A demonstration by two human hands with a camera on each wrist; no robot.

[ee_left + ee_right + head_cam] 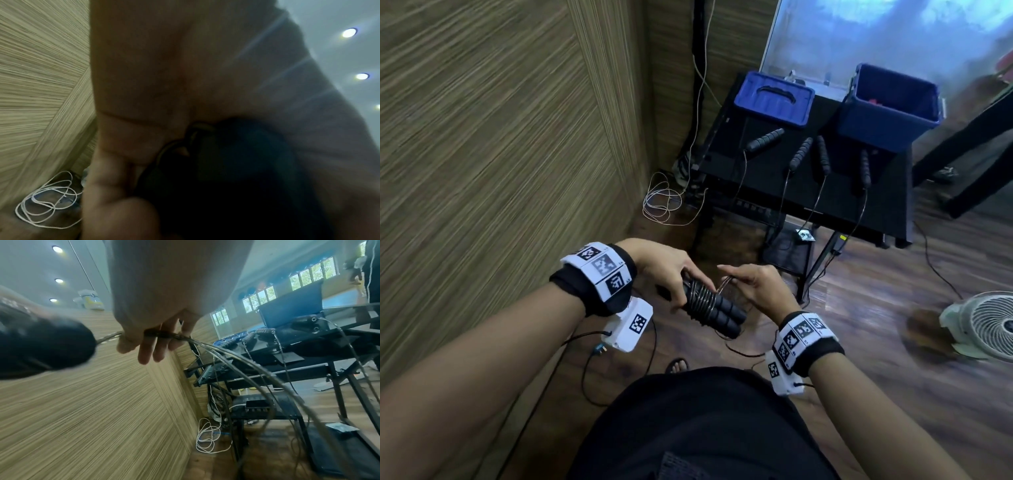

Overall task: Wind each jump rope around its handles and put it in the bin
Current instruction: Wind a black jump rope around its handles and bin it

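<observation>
**Winding in hand; two ropes untouched on the table**

The left hand (671,270) grips a pair of black handles (717,313) held side by side, well short of the table and over the floor. Several turns of cable (700,294) already lie round them. The right hand (755,286) pinches the slack cable between thumb and fingers (148,352); in the right wrist view a free length arcs away from those fingers toward the floor. Judged from this, the first rope is partly wound and not yet finished.

Left to do: four more handles (801,154) lie on the black table (756,178), their cables hanging over the front edge. These read as two further ropes, neither wound. The open blue bin (890,109) stands on the table's right rear corner; something red shows inside, too small to identify. No wound rope can be confirmed inside it. A blue lid (772,99) with a black handle lies to the bin's left.

Surface and room: the table is dark and glossy, with a lower shelf. The floor is dark wood plank. A wall with woven-look panelling (500,120) runs along the left. A loose white cord (664,202) lies coiled at the wall's foot, and a pale fan (986,325) stands on the floor at right. Recessed ceiling lights show in both wrist views.
</observation>
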